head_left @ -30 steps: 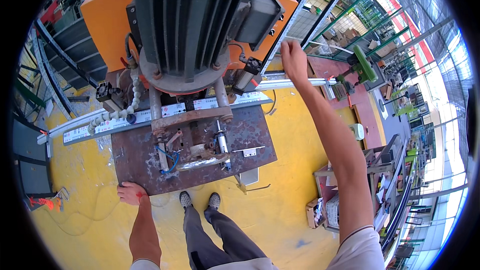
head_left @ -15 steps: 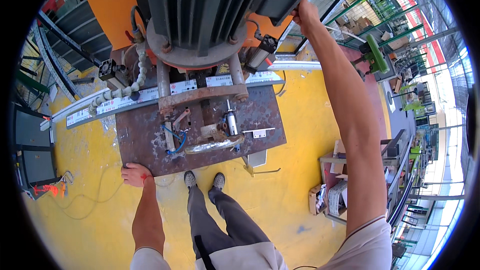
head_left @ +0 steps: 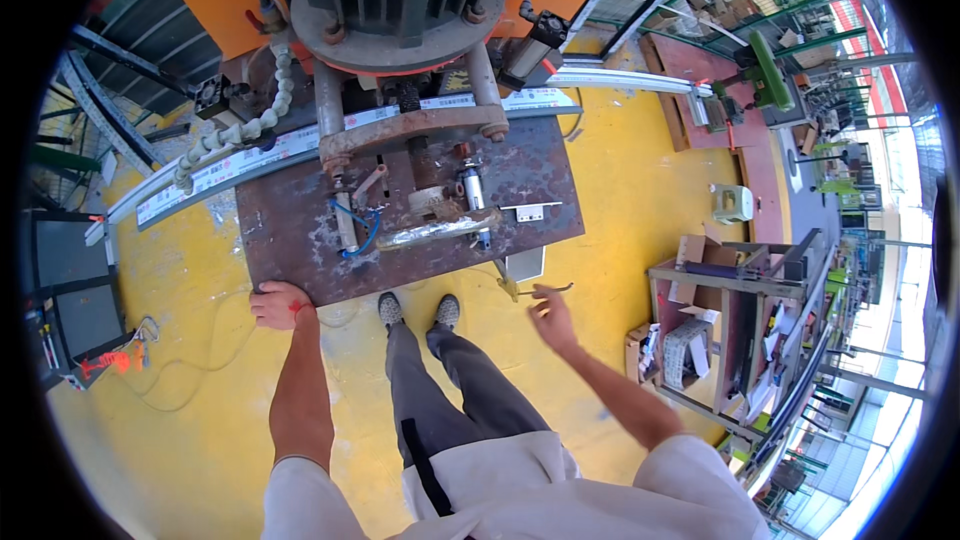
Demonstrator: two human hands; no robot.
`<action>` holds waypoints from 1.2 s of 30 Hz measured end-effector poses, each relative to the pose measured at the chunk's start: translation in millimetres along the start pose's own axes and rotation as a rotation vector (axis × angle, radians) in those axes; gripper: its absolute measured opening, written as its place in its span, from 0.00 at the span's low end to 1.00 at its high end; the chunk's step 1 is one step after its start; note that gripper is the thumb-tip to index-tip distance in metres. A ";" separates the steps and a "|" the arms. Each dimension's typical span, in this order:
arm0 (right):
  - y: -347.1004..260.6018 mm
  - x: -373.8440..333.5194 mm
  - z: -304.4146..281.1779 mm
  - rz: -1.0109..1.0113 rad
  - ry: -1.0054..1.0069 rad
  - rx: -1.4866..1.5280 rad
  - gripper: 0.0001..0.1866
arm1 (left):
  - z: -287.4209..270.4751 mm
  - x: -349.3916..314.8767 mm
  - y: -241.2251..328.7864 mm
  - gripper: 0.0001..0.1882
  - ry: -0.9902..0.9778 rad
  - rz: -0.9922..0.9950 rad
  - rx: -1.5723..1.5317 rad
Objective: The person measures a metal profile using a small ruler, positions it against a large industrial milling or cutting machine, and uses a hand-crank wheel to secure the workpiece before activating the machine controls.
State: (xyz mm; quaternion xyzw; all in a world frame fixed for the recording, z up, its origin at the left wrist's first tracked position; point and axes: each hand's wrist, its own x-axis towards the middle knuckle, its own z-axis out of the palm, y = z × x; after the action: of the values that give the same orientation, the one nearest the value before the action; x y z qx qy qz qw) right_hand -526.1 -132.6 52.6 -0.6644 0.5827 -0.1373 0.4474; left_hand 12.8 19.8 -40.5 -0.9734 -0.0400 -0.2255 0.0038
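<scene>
A large machine with a dark, finned motor [head_left: 400,0] stands in front of me over a worn metal table [head_left: 520,155]. My left hand [head_left: 280,305] is at the table's near left corner, its fingers curled against the edge. My right hand [head_left: 550,320] hangs in the air past the near right side, fingers bent and apart, with nothing seen in it. Closest to it is a thin lever with a bent end [head_left: 512,287] below the table. A silvery handwheel [head_left: 440,229], seen nearly edge-on, sits at the table's front, beside a small air cylinder [head_left: 473,188].
A long white rail [head_left: 225,175] crosses behind the table. On the right stand a cart [head_left: 690,285] with boxes, a pale stool [head_left: 732,203] and a green machine [head_left: 770,70]. Dark cabinets [head_left: 68,260] line the left. A cable [head_left: 215,365] lies on the yellow floor.
My right hand has left the dark box on the motor's right side and come down toward me, beside the lever. My left hand stays at the table corner. The view has shifted slightly.
</scene>
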 end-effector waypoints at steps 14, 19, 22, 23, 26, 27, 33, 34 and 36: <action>-61.7 -69.7 12.7 -0.092 0.421 0.041 0.14 | -43.7 6.8 -10.7 0.25 -0.244 0.002 -0.321; -109.4 -101.0 -41.1 -0.094 0.465 0.446 0.11 | -110.7 -79.8 -63.9 0.27 -0.226 0.451 -0.543; -166.3 -102.6 -79.8 0.155 0.509 1.029 0.13 | -234.5 -179.1 -49.5 0.27 -0.989 0.795 -1.069; -159.8 -95.8 -93.4 0.146 0.498 1.113 0.15 | -286.6 -203.2 -38.6 0.25 -1.025 0.956 -1.054; -153.0 -70.6 -86.9 0.131 0.357 1.207 0.19 | -293.3 -248.7 -53.1 0.31 -1.659 1.154 -0.745; -138.0 -65.2 -95.6 0.136 0.364 1.049 0.20 | -328.8 -252.9 -41.5 0.36 -1.935 1.103 -0.631; -135.2 -48.4 -100.5 0.177 0.183 0.511 0.27 | -387.4 -249.8 -40.3 0.36 -1.976 1.434 -0.727; -134.6 -46.4 -104.9 0.182 0.160 0.313 0.27 | -391.1 -245.7 -38.9 0.34 -1.952 1.448 -0.766; -134.1 -49.5 -110.9 0.218 0.106 0.144 0.26 | -382.4 -233.9 -38.4 0.27 -1.848 1.450 -0.819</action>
State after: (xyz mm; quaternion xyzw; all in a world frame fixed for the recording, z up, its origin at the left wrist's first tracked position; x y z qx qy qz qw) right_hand -530.8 -147.1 232.9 -0.5553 0.6628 -0.1643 0.4747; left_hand -367.4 30.6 199.9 -0.4945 0.5922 0.6021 -0.2057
